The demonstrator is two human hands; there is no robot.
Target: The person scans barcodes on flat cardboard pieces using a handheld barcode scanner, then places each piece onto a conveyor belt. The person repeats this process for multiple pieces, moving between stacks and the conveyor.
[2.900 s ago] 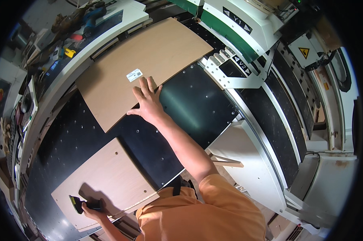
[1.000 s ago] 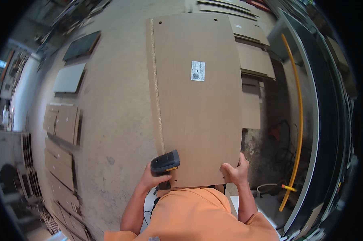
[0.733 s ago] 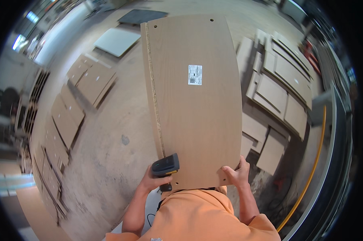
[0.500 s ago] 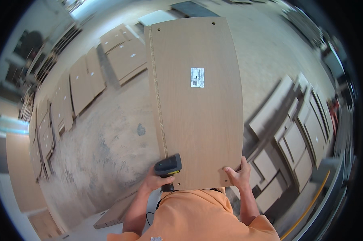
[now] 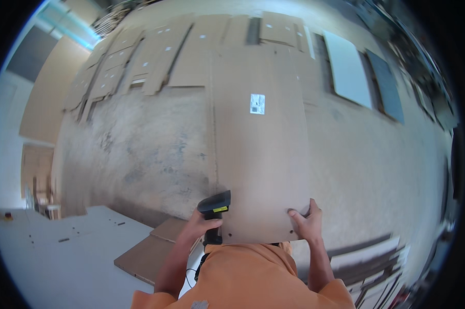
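Observation:
A long light-brown wood board (image 5: pixel 263 170) stretches away from my waist, its far end blurred against boards on the floor. It has a white label (image 5: pixel 257 104) on its face and dark holes near the close corners. My left hand (image 5: pixel 195 227) is closed round the handle of a black barcode scanner (image 5: pixel 215 202), at the board's near left edge; whether its fingers also grip the board is hidden. At the near right corner, my right hand (image 5: pixel 308 221) clamps the board, thumb on top and the other fingers mostly out of sight at its edge.
Rows of brown boards (image 5: pixel 158 54) lie on the floor ahead and to the left. A white panel (image 5: pixel 347 69) and a dark grey panel (image 5: pixel 385 85) are far right. Beside me, a white surface (image 5: pixel 62 252) carries brown boards (image 5: pixel 145 257). More boards (image 5: pixel 366 257) are stacked near right.
I have turned left, so the surroundings have swung clockwise in view. The floor boards from the left are now ahead. Both hands keep their grips, and the board has stayed in front of me.

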